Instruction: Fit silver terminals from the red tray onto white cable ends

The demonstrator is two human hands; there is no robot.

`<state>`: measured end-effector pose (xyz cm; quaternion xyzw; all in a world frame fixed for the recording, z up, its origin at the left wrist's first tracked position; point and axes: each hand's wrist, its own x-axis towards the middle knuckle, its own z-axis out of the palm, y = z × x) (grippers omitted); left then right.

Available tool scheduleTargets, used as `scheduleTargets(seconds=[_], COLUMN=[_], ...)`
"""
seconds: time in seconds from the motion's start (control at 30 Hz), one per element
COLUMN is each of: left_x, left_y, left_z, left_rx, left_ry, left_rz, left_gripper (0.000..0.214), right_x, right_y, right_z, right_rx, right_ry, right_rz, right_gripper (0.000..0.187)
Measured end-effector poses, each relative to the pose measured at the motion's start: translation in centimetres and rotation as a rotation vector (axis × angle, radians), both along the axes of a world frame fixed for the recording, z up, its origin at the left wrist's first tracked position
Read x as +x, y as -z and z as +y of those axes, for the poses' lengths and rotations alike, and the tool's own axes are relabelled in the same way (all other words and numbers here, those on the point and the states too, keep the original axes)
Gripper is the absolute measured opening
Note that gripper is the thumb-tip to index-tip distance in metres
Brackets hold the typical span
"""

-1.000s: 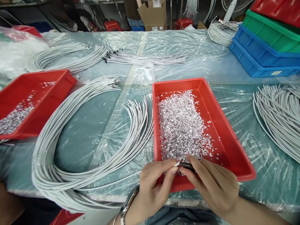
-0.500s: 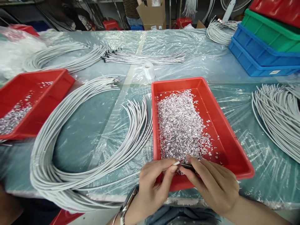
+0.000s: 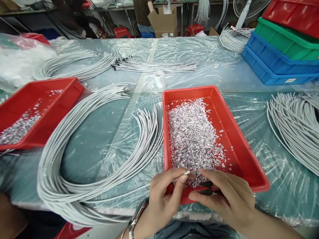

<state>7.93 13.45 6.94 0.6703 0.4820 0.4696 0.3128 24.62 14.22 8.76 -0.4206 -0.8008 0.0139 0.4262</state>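
Between thumb and forefinger, my left hand [image 3: 165, 187] pinches the end of a white cable [image 3: 187, 172] over the near edge of a red tray [image 3: 239, 139]. Thin wire tips show at the cable's end. My right hand [image 3: 228, 196] holds small dark snips [image 3: 206, 187], their two blades apart, just right of the cable end. Part of the snips is hidden by my fingers. Many small silvery scraps [image 3: 193, 132] lie in the tray. The held cable trails left towards a large looped bundle of white cables [image 3: 52, 162].
A second red tray [image 3: 50, 109] with scraps stands at left. A roll of clear film [image 3: 159, 79] sits behind the near tray. More cable bundles lie at the back [image 3: 157, 66] and right [image 3: 296, 126]. Stacked crates [image 3: 281, 64] stand back right. Another person [image 3: 143, 16] is across the table.
The snips' blades have spread apart, and my right thumb has dropped away from the forefinger. My left hand still pinches the cable end. The whole view has shifted slightly.
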Motion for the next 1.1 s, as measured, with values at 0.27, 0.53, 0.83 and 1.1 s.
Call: scheduleTargets(seconds=[0.27, 0.53, 0.83, 1.1], left_x=[-0.2, 0.3, 0.5, 0.4], left_y=[0.3, 0.0, -0.1, -0.2], left_z=[-0.2, 0.2, 0.3, 0.3], left_rx=[0.066, 0.050, 0.056, -0.006], left_ry=[-0.019, 0.026, 0.010, 0.058], left_rz=[0.083, -0.035, -0.058, -0.105], left_gripper=[0.015, 0.013, 0.013, 0.016], right_x=[0.4, 0.5, 1.5, 2.2], right_y=[-0.2, 1.2, 1.3, 0.7], right_z=[0.0, -0.1, 0.0, 0.3], right_rx=[-0.053, 0.020, -0.107, -0.020], right_ry=[-0.169, -0.254, -0.363, -0.364], right_rz=[0.065, -0.098, -0.031, -0.287], right_gripper=[0.016, 0.043, 0.030, 0.028])
